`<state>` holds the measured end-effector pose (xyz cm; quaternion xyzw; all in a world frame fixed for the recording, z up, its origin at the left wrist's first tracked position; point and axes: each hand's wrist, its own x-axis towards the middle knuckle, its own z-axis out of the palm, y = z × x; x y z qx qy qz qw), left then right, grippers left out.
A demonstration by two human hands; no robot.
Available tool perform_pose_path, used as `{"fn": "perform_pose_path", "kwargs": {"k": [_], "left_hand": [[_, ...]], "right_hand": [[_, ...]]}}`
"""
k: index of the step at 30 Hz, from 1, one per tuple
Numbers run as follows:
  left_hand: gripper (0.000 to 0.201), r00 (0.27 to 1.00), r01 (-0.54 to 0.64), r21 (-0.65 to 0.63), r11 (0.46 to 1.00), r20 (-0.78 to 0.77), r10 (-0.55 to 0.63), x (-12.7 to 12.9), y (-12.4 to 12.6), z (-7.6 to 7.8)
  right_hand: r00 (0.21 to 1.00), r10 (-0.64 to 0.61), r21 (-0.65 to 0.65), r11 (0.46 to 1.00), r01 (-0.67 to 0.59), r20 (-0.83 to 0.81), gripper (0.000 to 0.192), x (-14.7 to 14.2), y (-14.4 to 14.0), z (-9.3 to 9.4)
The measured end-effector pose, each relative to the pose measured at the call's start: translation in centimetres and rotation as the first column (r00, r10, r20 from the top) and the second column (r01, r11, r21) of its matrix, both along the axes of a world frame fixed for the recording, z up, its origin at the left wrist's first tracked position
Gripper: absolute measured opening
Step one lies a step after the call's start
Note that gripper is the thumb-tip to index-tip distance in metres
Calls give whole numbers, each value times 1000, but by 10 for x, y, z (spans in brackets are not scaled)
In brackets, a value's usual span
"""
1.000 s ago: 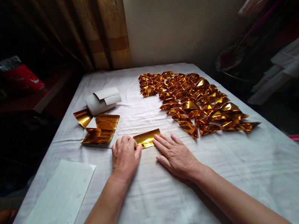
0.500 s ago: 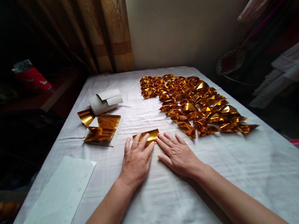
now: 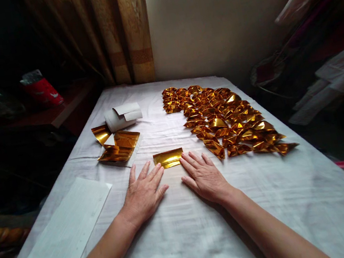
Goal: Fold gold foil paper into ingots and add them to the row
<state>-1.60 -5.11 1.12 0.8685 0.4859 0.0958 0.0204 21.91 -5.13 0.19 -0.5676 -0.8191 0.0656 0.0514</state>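
Note:
A folded rectangle of gold foil paper (image 3: 168, 158) lies flat on the white cloth just beyond my fingers. My left hand (image 3: 143, 193) rests flat on the cloth with fingers spread, its fingertips at the paper's near left corner. My right hand (image 3: 203, 176) lies flat as well, its fingertips touching the paper's right end. Neither hand grips anything. A large spread of folded gold foil pieces (image 3: 223, 118) lies in rows to the right of the paper. A loose stack of unfolded gold foil sheets (image 3: 117, 149) sits to the left.
The table carries a white cloth (image 3: 190, 240). A white paper roll (image 3: 122, 115) lies behind the foil stack. A white sheet (image 3: 69, 227) lies at the near left. A red bag (image 3: 42, 91) stands on a dark shelf at left. Curtain and wall stand behind.
My left hand has slid leftward off the gold paper and opened flat, so the whole rectangle shows. My right hand stays at its right end. The view has tilted slightly.

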Motion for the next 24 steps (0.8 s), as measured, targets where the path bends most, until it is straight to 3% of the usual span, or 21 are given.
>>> {"fn": "perform_pose_path", "kwargs": {"k": [7,11,14,18,20,24], "left_hand": [[44,1000,-22,21,1000,-19,23,-5,0,3],[43,1000,-29,3,1000,-8,29,-1,0,5],[42,1000,-26,-1,1000,-11,26,1,0,7],[42,999,-32,27,999,-9,32,4,-2,7],[42,999,-33,45,998,-7,33,4,-3,7],[42,999,-32,46,998,-5,32,2,-2,5]], "right_hand": [[1000,-6,14,1000,6,8,57,0,0,0],[999,-53,116,992,53,1,57,-2,-3,-1],[999,40,197,980,-33,-34,55,-14,-5,1],[967,232,103,970,-222,-103,54,-34,-5,4],[966,230,48,973,-226,-120,55,-36,-4,4],[990,114,-14,993,-116,-80,57,-21,-4,3]]}}
